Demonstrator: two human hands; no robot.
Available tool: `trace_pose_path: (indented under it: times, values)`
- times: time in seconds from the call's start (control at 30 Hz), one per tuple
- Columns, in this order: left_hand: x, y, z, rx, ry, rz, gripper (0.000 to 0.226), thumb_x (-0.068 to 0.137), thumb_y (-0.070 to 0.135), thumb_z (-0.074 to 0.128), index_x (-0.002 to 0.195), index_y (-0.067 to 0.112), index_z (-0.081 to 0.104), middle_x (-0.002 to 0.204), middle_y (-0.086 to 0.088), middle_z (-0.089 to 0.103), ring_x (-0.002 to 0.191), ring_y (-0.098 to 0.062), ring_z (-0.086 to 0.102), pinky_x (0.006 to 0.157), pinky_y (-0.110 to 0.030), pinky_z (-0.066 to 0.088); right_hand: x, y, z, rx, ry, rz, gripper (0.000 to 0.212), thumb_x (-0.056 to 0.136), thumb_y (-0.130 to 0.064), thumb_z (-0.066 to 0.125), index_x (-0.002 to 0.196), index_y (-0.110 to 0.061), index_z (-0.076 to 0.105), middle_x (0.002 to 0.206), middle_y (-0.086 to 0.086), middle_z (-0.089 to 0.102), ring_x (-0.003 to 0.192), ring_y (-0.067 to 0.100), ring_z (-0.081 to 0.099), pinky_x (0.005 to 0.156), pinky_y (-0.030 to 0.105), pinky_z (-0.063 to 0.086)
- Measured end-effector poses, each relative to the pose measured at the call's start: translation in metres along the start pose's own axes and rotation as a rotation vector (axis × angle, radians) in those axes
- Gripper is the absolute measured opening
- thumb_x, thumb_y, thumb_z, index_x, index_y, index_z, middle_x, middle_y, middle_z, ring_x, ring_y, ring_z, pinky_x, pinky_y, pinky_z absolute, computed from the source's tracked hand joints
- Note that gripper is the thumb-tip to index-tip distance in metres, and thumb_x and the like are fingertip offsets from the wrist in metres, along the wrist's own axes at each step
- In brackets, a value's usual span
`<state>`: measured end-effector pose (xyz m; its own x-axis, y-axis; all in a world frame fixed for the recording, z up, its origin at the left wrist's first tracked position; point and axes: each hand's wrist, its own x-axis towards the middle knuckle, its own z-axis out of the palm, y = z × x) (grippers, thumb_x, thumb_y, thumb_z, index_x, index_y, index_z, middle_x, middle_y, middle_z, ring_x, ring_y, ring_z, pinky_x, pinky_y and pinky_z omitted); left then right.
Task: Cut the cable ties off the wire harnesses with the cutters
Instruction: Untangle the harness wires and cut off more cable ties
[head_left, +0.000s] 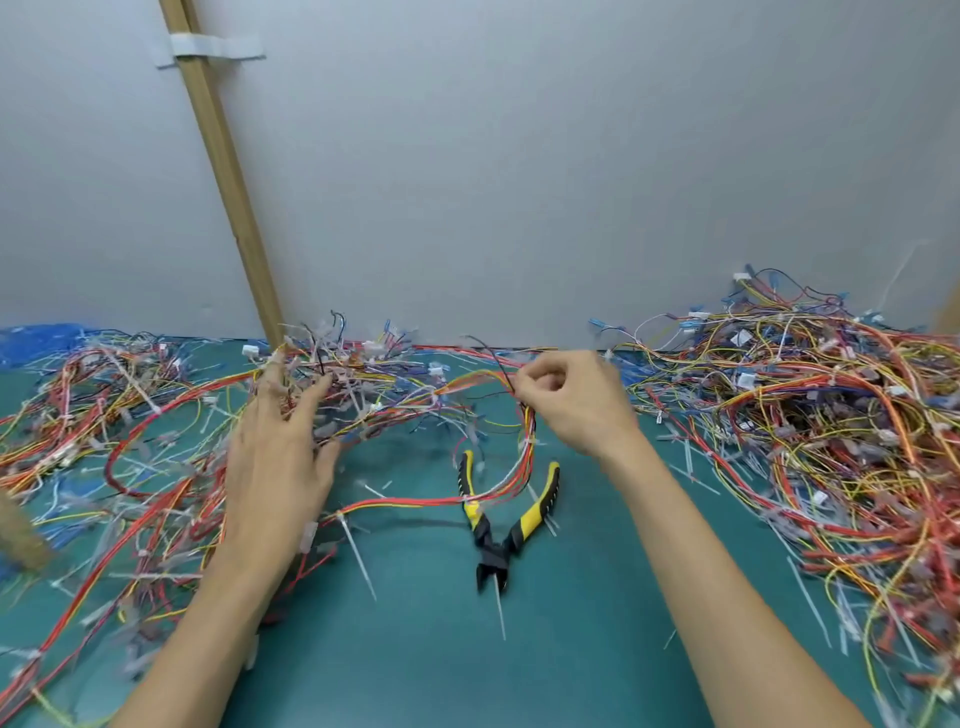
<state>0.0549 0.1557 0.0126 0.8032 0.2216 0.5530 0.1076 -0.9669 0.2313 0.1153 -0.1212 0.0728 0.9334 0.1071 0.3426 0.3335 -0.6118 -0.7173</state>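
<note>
Yellow-and-black cutters (498, 535) lie on the green tabletop (597, 597), handles spread, neither hand on them. Right hand (569, 402) is just behind the cutters, its fingers pinched together on a red-yellow wire harness (528, 428) that drapes across the cutter handles. Left hand (280, 457) is left of the cutters, fingers straight and spread, touching the wire tangle (363, 384). A loose white cable tie (357, 556) lies left of the cutters.

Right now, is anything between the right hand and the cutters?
Yes. The wires that the right hand pinches hang down and cross over the yellow handles of the cutters, so they lie on top of the tool.
</note>
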Motion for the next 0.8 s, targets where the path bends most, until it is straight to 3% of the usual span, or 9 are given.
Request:
trace_pose_path:
  times: [0.07,0.13,0.27,0.4,0.5,0.57,0.67,0.73,0.8]
  values:
    - [-0.004,0.000,-0.001,-0.009,-0.034,-0.002,0.044,0.078,0.018,0.081,0.121,0.016,0.070,0.161,-0.015,0.027,0.128,-0.042,0.048,0.103,-0.052,0.040,-0.008,0.012,0.006,-0.136,-0.116,0.053,0.016,0.092,-0.022,0.066,0.085,-0.014,0.078,0.058,-0.011,0.058,0.058,0.005,0.052,0.058,0.020,0.035]
    - [-0.008,0.004,0.000,-0.006,-0.054,-0.002,0.026,0.079,0.017,0.080,0.104,0.014,0.075,0.158,-0.015,0.033,0.126,-0.041,0.050,0.101,-0.051,0.040,-0.008,0.016,0.005,-0.139,-0.173,0.099,0.014,0.093,-0.023,0.066,0.089,-0.016,0.078,0.065,-0.007,0.062,0.063,0.006,0.053,0.053,0.015,0.035]
    - [-0.007,0.009,-0.003,-0.044,0.052,-0.009,0.007,0.086,0.018,0.073,0.087,0.012,0.070,0.151,-0.012,0.043,0.118,-0.039,0.055,0.094,-0.051,0.041,0.007,0.001,-0.013,0.010,0.057,-0.038,0.015,0.086,-0.026,0.071,0.072,-0.026,0.072,0.059,-0.008,0.068,0.054,-0.001,0.055,0.053,0.010,0.039]
    - [-0.008,0.010,-0.003,-0.087,0.134,-0.065,0.007,0.093,0.014,0.064,0.091,0.008,0.062,0.139,-0.011,0.050,0.109,-0.038,0.058,0.091,-0.051,0.043,-0.003,0.011,0.000,-0.138,0.064,-0.024,0.012,0.090,-0.022,0.065,0.083,-0.021,0.074,0.066,-0.005,0.068,0.074,0.014,0.067,0.067,0.026,0.047]
    - [-0.005,0.004,-0.010,-0.308,0.239,-0.167,0.007,0.099,0.016,0.056,0.099,0.008,0.057,0.114,-0.011,0.054,0.094,-0.036,0.059,0.084,-0.045,0.046,-0.006,0.031,-0.001,-0.151,-0.053,0.118,0.012,0.093,-0.025,0.065,0.087,-0.021,0.073,0.072,-0.005,0.068,0.083,0.019,0.066,0.070,0.025,0.041]
    - [-0.006,0.003,-0.015,-0.365,0.259,-0.151,0.008,0.097,0.016,0.058,0.105,0.014,0.058,0.113,-0.007,0.054,0.098,-0.031,0.059,0.087,-0.044,0.044,-0.002,0.031,-0.008,0.024,-0.157,0.200,0.012,0.094,-0.024,0.064,0.085,-0.020,0.070,0.076,-0.002,0.073,0.077,0.019,0.065,0.068,0.026,0.044]
    - [-0.016,0.016,-0.017,-0.149,0.231,-0.097,0.043,0.082,0.017,0.067,0.122,0.027,0.056,0.136,-0.006,0.043,0.110,-0.030,0.054,0.092,-0.053,0.038,-0.002,0.022,-0.014,0.353,-0.362,0.248,0.013,0.099,-0.014,0.060,0.087,-0.015,0.064,0.078,0.001,0.074,0.073,0.017,0.067,0.057,0.026,0.050]
    - [-0.021,0.030,-0.018,-0.024,0.281,0.004,0.060,0.073,0.020,0.070,0.130,0.028,0.053,0.139,-0.011,0.038,0.112,-0.034,0.049,0.090,-0.050,0.034,-0.006,0.018,-0.017,0.447,-0.445,0.232,0.010,0.101,-0.012,0.057,0.093,-0.011,0.061,0.087,0.006,0.075,0.076,0.014,0.071,0.064,0.024,0.056]
    - [-0.024,0.044,-0.017,-0.086,0.322,0.180,0.051,0.077,0.022,0.069,0.126,0.022,0.054,0.128,-0.009,0.044,0.104,-0.032,0.050,0.087,-0.045,0.036,-0.008,0.016,-0.021,0.598,-0.527,0.257,0.006,0.103,-0.012,0.054,0.099,-0.009,0.057,0.092,0.011,0.076,0.082,0.019,0.075,0.078,0.029,0.059]
